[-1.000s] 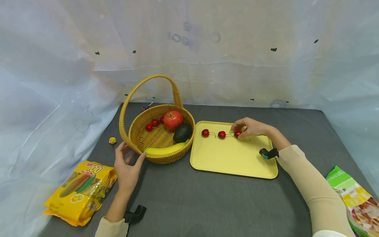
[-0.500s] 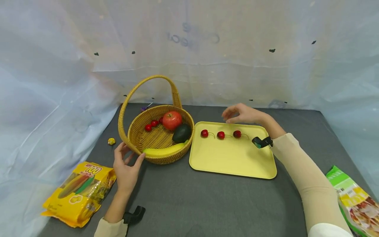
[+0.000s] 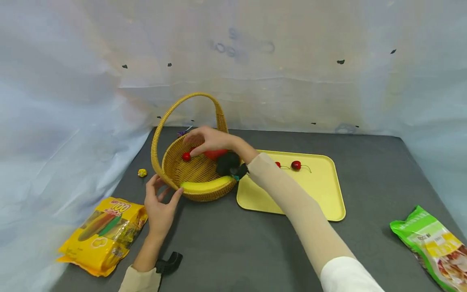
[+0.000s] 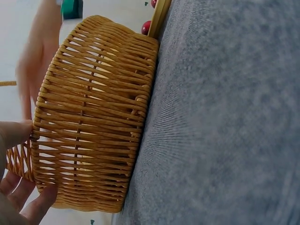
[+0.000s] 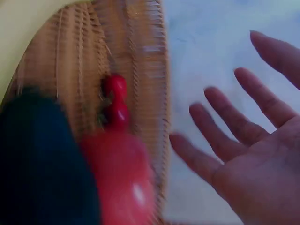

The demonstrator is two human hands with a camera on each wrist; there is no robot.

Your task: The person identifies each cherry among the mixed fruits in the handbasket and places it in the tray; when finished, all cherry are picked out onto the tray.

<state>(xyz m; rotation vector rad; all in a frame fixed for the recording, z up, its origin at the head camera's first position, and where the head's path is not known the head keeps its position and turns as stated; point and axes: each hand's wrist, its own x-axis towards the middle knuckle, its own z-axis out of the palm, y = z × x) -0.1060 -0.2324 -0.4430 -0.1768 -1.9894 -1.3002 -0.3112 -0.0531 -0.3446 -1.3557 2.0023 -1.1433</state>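
Left grip (image 3: 159,209) on basket (image 3: 193,172), right grip (image 3: 211,140) over it.

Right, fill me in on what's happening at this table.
A person's left hand grips the rim of a wicker basket near its handle. Their right hand hovers over the basket, fingers spread and holding nothing. Inside are a banana, a dark green fruit, a red apple and small red fruits. Stemmed cherries lie on the yellow tray beside it; the right sleeve hides part of that tray.
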